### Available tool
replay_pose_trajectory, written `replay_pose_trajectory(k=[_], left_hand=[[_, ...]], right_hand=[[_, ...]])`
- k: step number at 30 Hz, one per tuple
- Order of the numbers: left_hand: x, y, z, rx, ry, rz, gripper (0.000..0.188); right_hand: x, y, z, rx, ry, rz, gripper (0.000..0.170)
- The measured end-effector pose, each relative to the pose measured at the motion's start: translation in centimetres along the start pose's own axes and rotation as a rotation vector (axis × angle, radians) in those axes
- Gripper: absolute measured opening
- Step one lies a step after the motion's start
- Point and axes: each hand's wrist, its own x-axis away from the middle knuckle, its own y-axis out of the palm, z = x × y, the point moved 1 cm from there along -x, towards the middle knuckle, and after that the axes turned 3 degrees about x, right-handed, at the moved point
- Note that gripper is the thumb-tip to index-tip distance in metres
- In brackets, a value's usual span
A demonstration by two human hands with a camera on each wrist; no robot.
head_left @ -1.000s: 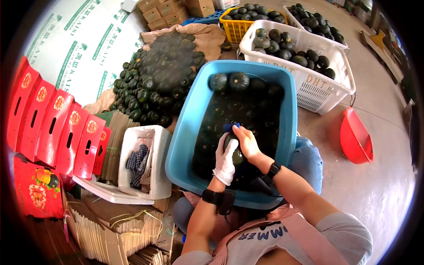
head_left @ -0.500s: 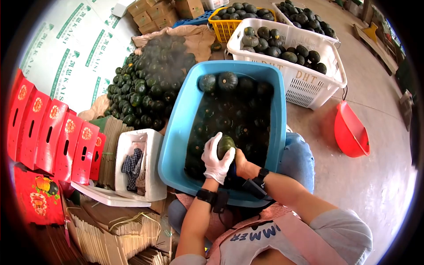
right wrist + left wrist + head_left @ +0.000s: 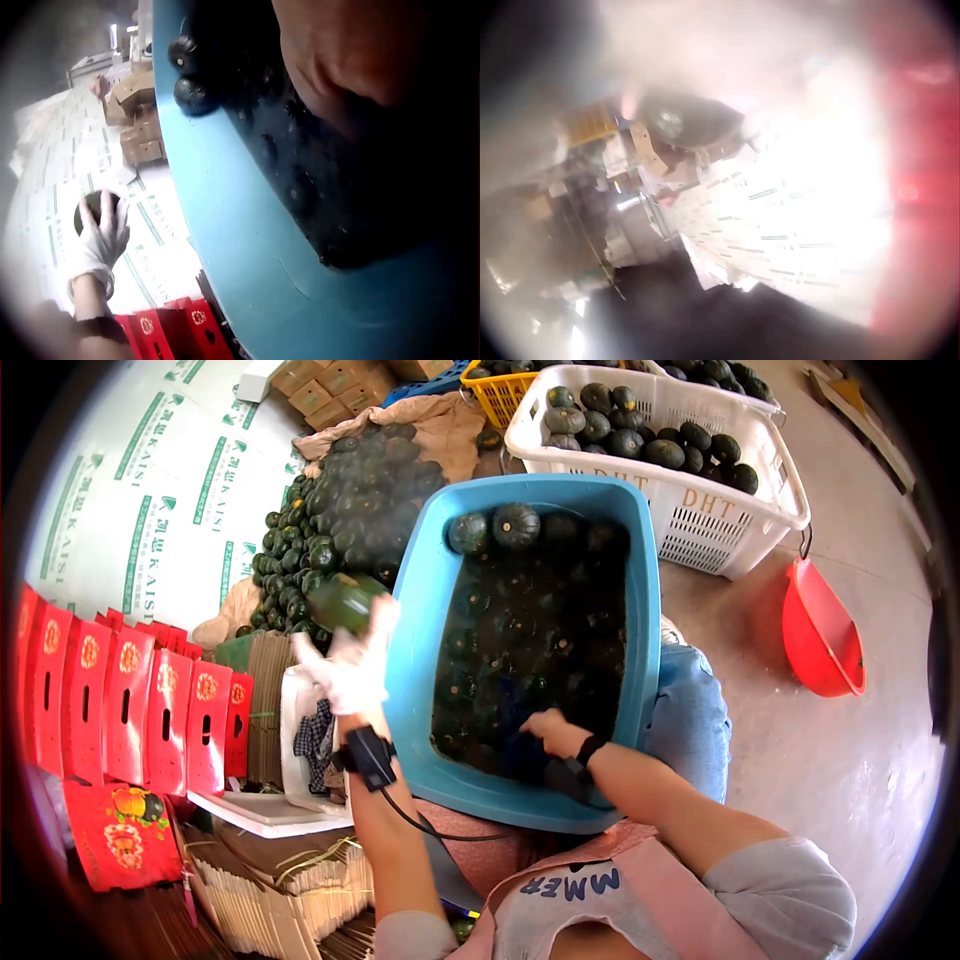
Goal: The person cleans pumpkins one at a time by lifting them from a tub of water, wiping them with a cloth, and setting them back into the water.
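In the head view my white-gloved left hand (image 3: 355, 668) is beyond the tub's left rim, fingers spread. A dark green pumpkin (image 3: 347, 603), motion-blurred, is at its fingertips. The right wrist view shows gloved fingers (image 3: 109, 214) lying over this pumpkin (image 3: 91, 206). In the left wrist view the pumpkin (image 3: 686, 120) appears beside a blurred fingertip. My bare right hand (image 3: 555, 733) is low over the dark water in the blue tub (image 3: 425, 590), fingers curled on a blue cloth (image 3: 515, 725) partly under the surface. Several pumpkins (image 3: 516, 525) float at the tub's far end.
A heap of pumpkins (image 3: 335, 510) lies left of the tub. Behind right stands a white crate (image 3: 690, 525) of pumpkins, with a red basin (image 3: 822, 628) nearby. On the left are red gift boxes (image 3: 165, 700), a foam box (image 3: 300, 785) and flattened cardboard (image 3: 270, 890).
The left hand has swung the pumpkin from over the tub leftward past the rim, and its fingers have spread. The right hand has parted from the pumpkin and stays over the water with the blue cloth.
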Motion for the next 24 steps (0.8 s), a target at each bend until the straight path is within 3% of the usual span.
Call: replay_pose_trajectory(k=[1,3,4,5,6,7,8,9,10,11,12,13,14,15,16,17,21,23,24], left_hand=[[-0.6,3.8,1.2,0.595,-0.038,-0.044,0.090],[-3.5,4.5,-1.4,0.078,0.085,0.049,0.071],[-5.5,4.7,-3.8,-0.724,-0.095,-0.118,0.064],[-7.2,4.5,-7.0,-1.531,-0.265,-0.285,0.057],[-4.1,3.5,-11.9,-1.035,-0.374,-0.275,0.057],[-2.7,1.6,-15.5,-1.299,-0.182,-0.521,0.073],[-4.8,-4.0,-20.7,-1.382,-0.328,-0.606,0.088],[-4.2,-2.4,-22.1,-1.895,-0.400,-0.753,0.096],[-2.6,0.2,-22.4,-1.959,-0.450,-0.639,0.098],[-2.1,0.5,-23.9,-2.053,-0.473,-0.614,0.097],[-2.3,-0.3,-25.9,-2.084,-0.532,-0.567,0.096],[-2.9,-2.1,-27.9,-2.127,-0.512,-0.576,0.095],[-3.1,-2.7,-28.9,-2.156,-0.539,-0.572,0.094],[-3.1,-2.7,-29.4,-2.186,-0.577,-0.557,0.093],[-2.7,-2.3,-29.3,-2.184,-0.588,-0.555,0.093],[-2.4,-2.2,-29.1,-2.186,-0.606,-0.545,0.094],[-3.6,-5.6,-28.4,-1.936,-0.668,-0.508,0.079],[-3.8,-8.0,-28.8,-1.058,-0.357,-0.687,0.065],[-2.1,-4.2,-26.7,-0.906,-0.503,-0.348,0.045]], right_hand=[[-2.9,-0.6,0.5,-0.362,0.130,-0.018,0.049],[0.8,-2.1,-4.1,-0.176,0.161,0.369,0.046],[-1.3,-3.0,-3.6,-0.370,0.161,0.305,0.049],[-6.5,-3.2,-0.9,0.146,0.027,0.327,0.056],[-7.0,-4.3,-0.1,0.555,-0.357,0.249,0.047],[-7.5,-4.9,0.4,0.967,-0.744,0.186,0.038],[-15.3,-3.3,3.5,0.970,-0.540,0.202,0.081],[-15.3,-3.4,3.7,1.012,-0.767,0.304,0.089],[-15.1,-3.1,4.5,1.177,-0.799,0.565,0.076],[-13.1,-3.1,3.2,1.101,-0.712,0.379,0.084],[-8.3,-2.7,-0.2,1.233,-0.408,0.244,0.100],[-8.3,-2.4,-0.1,1.312,-0.383,0.230,0.084],[-7.7,-2.6,-1.6,1.446,-0.290,0.003,0.065],[-10.4,-2.1,0.4,1.561,-0.445,0.093,0.060],[-11.9,-1.7,0.4,1.713,-0.392,-0.004,0.067],[-13.6,-1.9,0.1,1.708,-0.392,0.020,0.067],[-8.7,1.1,-4.9,0.510,-0.261,0.461,0.065],[-5.6,1.9,-6.6,-0.114,-0.177,0.629,0.066],[-4.4,2.2,-7.5,-0.152,-0.384,0.636,0.064]])
